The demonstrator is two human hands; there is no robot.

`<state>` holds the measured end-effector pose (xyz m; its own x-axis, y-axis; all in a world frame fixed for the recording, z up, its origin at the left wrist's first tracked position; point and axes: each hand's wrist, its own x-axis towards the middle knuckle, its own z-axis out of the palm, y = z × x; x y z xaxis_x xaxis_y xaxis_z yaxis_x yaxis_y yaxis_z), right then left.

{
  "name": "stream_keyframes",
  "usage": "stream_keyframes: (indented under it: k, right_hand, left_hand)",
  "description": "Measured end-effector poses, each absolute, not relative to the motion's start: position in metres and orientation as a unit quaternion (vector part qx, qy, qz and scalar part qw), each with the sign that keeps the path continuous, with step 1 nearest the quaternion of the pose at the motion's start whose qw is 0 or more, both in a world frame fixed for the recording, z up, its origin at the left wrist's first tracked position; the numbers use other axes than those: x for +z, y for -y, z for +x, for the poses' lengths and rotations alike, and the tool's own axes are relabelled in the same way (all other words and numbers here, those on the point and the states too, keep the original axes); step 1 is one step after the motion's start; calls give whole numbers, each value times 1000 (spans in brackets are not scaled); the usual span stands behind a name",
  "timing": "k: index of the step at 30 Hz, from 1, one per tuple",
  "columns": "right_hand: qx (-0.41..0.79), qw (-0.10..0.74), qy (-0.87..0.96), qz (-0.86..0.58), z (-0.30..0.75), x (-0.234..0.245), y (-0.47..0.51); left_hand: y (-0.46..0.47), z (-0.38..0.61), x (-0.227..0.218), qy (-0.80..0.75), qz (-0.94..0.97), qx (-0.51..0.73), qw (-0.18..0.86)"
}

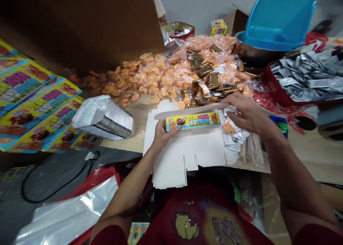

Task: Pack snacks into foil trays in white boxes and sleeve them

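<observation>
A long yellow printed box [193,121] stands on a stack of flat white box blanks [184,155] at the table's near edge. My left hand [162,132] grips the box's left end, fingers closed on it. My right hand [248,113] rests at the box's right end, fingers curled over small orange and silver packets [232,130] that lie there. A bundle of wooden sticks [252,150] lies just right of the blanks.
A heap of orange snack packets [160,77] and gold sachets [203,70] covers the table behind. Stacked foil trays [104,118] sit at the left, printed yellow boxes [32,102] beyond them. A red bin of silver sachets [308,77] and a blue tub [278,20] stand at the right.
</observation>
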<state>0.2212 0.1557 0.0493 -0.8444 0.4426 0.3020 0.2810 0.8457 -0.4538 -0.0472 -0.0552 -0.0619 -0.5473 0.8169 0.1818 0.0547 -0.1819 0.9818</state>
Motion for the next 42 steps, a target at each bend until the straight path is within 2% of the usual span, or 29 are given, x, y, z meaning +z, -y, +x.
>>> stream_keyframes:
  k: [3, 5, 8, 12, 17, 22, 24, 26, 31, 36, 39, 42]
  right_hand:
    - [105, 58, 963, -241, 191, 77, -163]
    - [119, -6, 956, -270, 173, 89, -165]
    - [160, -47, 941, -296, 160, 96, -165]
    - [109, -17, 951, -288, 166, 86, -160]
    - [97, 64, 975, -191, 192, 57, -143]
    - [130, 126, 969, -167, 207, 33, -133]
    - [130, 136, 968, -167, 206, 29, -133]
    - [128, 148, 967, -166, 204, 27, -133]
    - [140, 165, 963, -160, 199, 26, -134]
    - [145, 159, 961, -171, 199, 24, -138]
    - [159, 160, 960, -166, 200, 21, -140]
    - [168, 176, 960, -140, 203, 17, -140]
  left_hand:
    - [42, -53, -59, -559, 348, 674, 335]
    - [37, -56, -57, -541, 346, 682, 349]
    - [37, -56, -54, -527, 349, 688, 355]
    - [38, -52, -51, -543, 345, 681, 351]
    - [34, -49, -56, -566, 351, 671, 324]
    - [41, -72, -36, -605, 402, 666, 169]
    - [48, -85, -14, -664, 450, 590, 86]
    - [51, -92, 9, -713, 487, 502, 55]
    - [43, -87, 35, -755, 475, 410, 192]
    - [37, -92, 23, -766, 511, 361, 151]
    - [38, -92, 13, -727, 529, 403, 173]
    - [38, -83, 0, -619, 516, 511, 298]
